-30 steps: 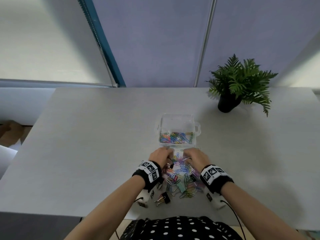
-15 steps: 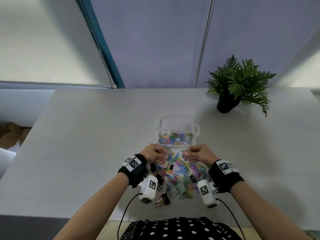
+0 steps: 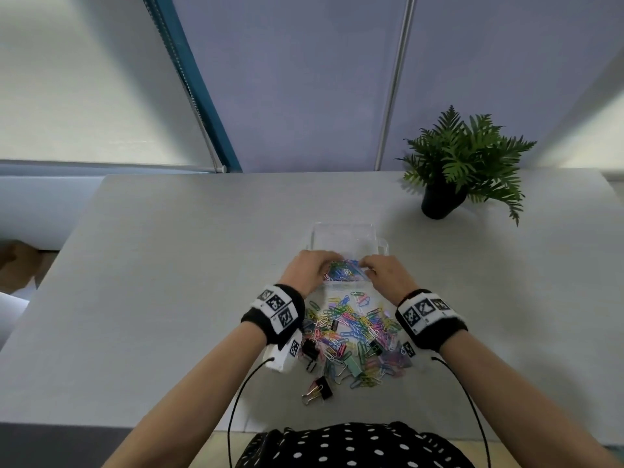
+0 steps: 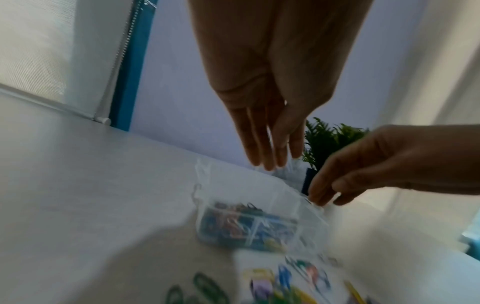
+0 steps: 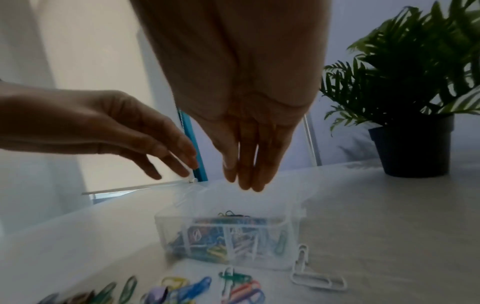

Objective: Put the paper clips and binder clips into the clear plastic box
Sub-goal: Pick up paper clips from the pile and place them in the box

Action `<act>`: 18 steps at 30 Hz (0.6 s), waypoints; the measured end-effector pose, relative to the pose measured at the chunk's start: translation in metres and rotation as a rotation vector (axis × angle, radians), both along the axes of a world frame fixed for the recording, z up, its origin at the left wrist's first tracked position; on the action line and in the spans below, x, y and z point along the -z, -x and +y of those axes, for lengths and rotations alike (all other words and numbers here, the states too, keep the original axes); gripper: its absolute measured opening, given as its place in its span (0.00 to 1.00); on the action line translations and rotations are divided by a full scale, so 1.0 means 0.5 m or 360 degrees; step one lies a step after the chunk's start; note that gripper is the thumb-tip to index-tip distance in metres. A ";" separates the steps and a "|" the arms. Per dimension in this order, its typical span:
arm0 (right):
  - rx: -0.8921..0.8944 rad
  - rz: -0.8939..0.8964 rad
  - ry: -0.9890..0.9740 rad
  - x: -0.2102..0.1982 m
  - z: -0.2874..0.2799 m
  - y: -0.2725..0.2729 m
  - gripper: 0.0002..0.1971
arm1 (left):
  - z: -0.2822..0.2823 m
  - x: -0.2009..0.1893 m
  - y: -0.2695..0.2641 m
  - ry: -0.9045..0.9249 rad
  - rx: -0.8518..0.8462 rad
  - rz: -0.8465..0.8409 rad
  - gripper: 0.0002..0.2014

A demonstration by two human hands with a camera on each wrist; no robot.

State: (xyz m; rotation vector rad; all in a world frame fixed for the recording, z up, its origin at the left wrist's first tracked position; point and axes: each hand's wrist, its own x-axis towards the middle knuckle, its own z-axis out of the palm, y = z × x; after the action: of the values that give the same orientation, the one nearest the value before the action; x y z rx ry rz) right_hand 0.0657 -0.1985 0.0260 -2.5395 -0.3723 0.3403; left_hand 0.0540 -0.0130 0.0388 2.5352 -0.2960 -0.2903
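Note:
The clear plastic box (image 3: 347, 235) stands mid-table and holds coloured paper clips (image 3: 345, 272). Both hands hover just over its near half. My left hand (image 3: 312, 270) points its straight fingers (image 4: 270, 148) down at the box (image 4: 259, 226) and holds nothing. My right hand (image 3: 385, 275) also has straight, empty fingers (image 5: 246, 164) above the box (image 5: 228, 236). A loose pile of coloured paper clips (image 3: 354, 332) lies between my wrists, with black binder clips (image 3: 319, 390) and a green one (image 3: 354, 366) among them.
A potted fern (image 3: 462, 163) in a black pot stands at the back right of the grey table (image 3: 169, 298). White paper clips (image 5: 311, 275) lie just right of the box. The table's near edge runs close to my body.
Both hands left the pile and moved forward over the box. Their fingers, curled on clips half a second ago, are now straight and empty.

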 end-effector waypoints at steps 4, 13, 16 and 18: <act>-0.0195 0.0012 0.0298 0.030 -0.012 0.054 0.09 | -0.023 0.063 0.057 -0.0166 0.0296 0.0140 0.16; -0.0244 -0.0077 0.0529 0.118 0.013 0.119 0.29 | -0.088 0.120 0.079 -0.0560 0.0203 0.0143 0.32; -0.0183 -0.0041 0.0423 0.122 0.008 0.114 0.19 | -0.077 0.116 0.075 -0.0432 0.0091 0.0222 0.10; -0.0148 0.0109 0.0292 0.121 0.003 0.106 0.12 | -0.066 0.115 0.075 -0.0299 0.0058 0.0330 0.04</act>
State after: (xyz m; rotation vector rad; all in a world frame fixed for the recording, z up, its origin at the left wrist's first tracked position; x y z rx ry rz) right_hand 0.0126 -0.1969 -0.0345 -2.6857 -0.4521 0.5170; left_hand 0.0167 -0.0461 -0.0187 2.6561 -0.2441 -0.6165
